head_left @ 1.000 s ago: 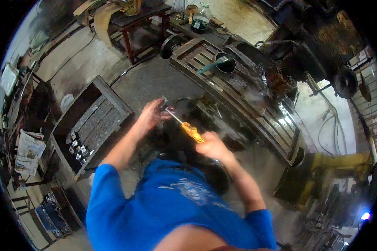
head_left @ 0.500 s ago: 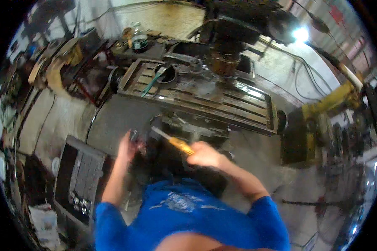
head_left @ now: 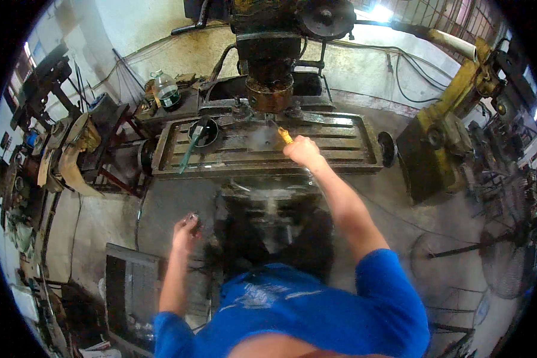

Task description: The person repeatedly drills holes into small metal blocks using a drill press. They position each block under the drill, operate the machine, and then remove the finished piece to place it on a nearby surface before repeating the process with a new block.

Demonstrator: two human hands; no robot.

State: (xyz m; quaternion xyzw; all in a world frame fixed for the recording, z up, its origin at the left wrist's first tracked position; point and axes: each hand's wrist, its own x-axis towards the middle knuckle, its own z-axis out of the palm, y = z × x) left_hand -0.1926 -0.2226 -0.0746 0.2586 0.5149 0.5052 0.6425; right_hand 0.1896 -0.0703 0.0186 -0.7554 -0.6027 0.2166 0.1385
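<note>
My right hand (head_left: 305,151) grips a yellow-handled tool (head_left: 285,135) with a narrow shaft, whose exact kind I cannot make out. It reaches over the slotted table of a milling machine (head_left: 340,151), and the tool's tip is near the underside of the machine's spindle head (head_left: 270,95). Lower down on the left, in front of the table, my left hand (head_left: 187,232) is closed around a small, dark, shiny metal piece (head_left: 194,216), partly hidden by the fingers. A green-handled brush (head_left: 191,149) leans across a round dark pot (head_left: 209,135) on the table's left part.
A big clear bottle (head_left: 166,92) stands on a side bench behind the table. Below my left arm lies a dark tray (head_left: 131,256) with small shiny pieces. Round handwheels (head_left: 387,149) jut from the table ends. A yellow machine (head_left: 435,137) and a fan (head_left: 510,262) are at right.
My right hand has carried the yellow-handled tool forward from near my body to the table under the spindle. My left hand has stayed low with its metal piece. The whole view has shifted.
</note>
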